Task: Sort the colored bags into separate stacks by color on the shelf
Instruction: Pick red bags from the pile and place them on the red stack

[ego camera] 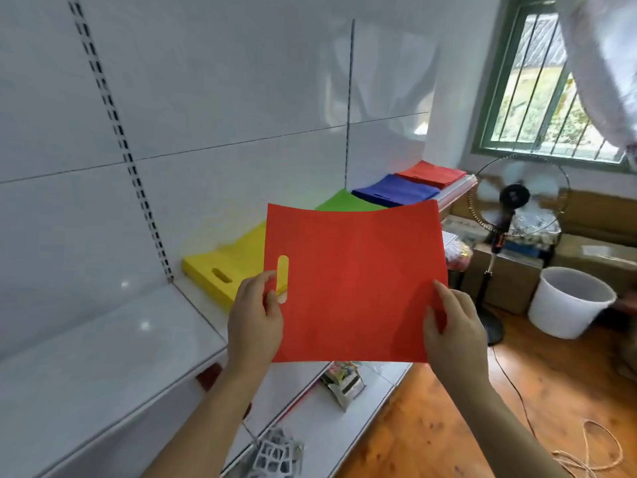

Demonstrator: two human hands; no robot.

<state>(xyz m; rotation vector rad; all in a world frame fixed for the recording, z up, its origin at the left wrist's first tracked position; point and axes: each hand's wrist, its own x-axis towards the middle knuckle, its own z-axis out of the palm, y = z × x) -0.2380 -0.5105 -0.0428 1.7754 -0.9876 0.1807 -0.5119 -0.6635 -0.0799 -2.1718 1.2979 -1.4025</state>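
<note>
Red bag (355, 281) between left hand (255, 319) and right hand (455, 326)

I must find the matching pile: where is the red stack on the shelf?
The red stack lies at the shelf's far right end, beside the blue stack, near the fan.

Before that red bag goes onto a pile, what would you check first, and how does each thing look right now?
1. Both hands grip the flat red fabric bag: ok; left hand at the handle slot, right hand at the opposite edge.
2. A matching red stack exists on the white shelf: ok, at the far end.
3. Stacks are separate by colour: ok; yellow stack, green stack, blue stack, then red.
4. Bag is flat, not folded: ok, only slightly bowed.
5. Red stack within arm's reach: cannot tell.
6. Green stack tidy: cannot tell, mostly hidden behind the held bag.
</note>
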